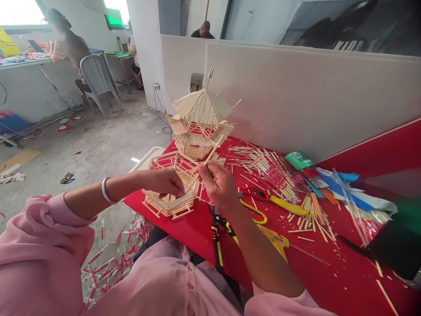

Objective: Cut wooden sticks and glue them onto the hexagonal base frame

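Observation:
My right hand (215, 183) is closed around a thin wooden stick (210, 154) that slants up toward a pagoda-like stick model (200, 118) at the back of the red table (329, 272). My left hand (166, 181) rests with curled fingers on a flat hexagonal stick frame (171, 197) at the table's near left corner, pinching its top edge. A silver bracelet circles the left wrist. Both arms wear pink sleeves.
Loose sticks (272, 171) lie scattered over the table, with yellow-handled cutters (286, 204), pliers (217, 241) and coloured packets (329, 184) to the right. A white partition (312, 96) backs the table. Wrappers litter the floor; a person sits at a far desk (69, 48).

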{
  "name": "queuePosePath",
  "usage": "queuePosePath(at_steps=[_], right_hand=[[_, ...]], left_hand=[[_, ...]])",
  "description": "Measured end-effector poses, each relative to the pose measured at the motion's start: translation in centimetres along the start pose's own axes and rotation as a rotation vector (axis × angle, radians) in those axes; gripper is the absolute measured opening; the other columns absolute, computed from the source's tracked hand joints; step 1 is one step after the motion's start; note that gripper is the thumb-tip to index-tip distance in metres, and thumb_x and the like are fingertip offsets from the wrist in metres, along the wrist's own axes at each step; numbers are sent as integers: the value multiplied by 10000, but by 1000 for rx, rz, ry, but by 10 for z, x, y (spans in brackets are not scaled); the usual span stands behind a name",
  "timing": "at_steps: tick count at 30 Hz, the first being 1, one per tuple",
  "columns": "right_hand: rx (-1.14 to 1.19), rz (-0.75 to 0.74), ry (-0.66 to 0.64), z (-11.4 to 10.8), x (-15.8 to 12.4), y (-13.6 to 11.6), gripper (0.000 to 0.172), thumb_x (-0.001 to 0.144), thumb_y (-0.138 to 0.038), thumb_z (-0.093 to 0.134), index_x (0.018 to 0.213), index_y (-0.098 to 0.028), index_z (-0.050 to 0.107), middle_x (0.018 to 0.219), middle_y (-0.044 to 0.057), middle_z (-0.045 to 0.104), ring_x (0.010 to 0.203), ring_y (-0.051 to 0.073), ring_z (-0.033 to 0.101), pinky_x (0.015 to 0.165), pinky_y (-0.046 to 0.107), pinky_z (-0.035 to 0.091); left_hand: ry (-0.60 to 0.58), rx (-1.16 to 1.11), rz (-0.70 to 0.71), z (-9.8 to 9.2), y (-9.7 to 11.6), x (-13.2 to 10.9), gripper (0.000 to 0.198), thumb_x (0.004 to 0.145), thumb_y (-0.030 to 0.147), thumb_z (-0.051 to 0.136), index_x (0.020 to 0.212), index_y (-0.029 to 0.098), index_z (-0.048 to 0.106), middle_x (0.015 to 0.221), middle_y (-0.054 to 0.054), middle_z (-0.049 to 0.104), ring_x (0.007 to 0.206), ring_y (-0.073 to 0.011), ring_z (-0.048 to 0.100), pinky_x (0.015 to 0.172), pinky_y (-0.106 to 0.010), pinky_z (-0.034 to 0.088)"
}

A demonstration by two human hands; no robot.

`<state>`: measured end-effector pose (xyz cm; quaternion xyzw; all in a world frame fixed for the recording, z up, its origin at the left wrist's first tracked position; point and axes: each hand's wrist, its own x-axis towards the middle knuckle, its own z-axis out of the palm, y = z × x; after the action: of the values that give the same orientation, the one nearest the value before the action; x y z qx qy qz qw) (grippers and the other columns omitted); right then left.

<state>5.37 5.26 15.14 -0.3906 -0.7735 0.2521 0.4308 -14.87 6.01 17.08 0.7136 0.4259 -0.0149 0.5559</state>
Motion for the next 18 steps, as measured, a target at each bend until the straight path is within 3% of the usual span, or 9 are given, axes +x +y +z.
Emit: queuePosePath(at_steps=[18], right_hand=[[41,-2,0,2,-1,4,347,976,-455,435,828,-233,658,702,2,594,698,158,573,670,281,439]], left_hand=[[63,4,-25,0,1,-2,140,785,164,567,723,161,692,447,71,508,377,-56,445,424,-187,300]])
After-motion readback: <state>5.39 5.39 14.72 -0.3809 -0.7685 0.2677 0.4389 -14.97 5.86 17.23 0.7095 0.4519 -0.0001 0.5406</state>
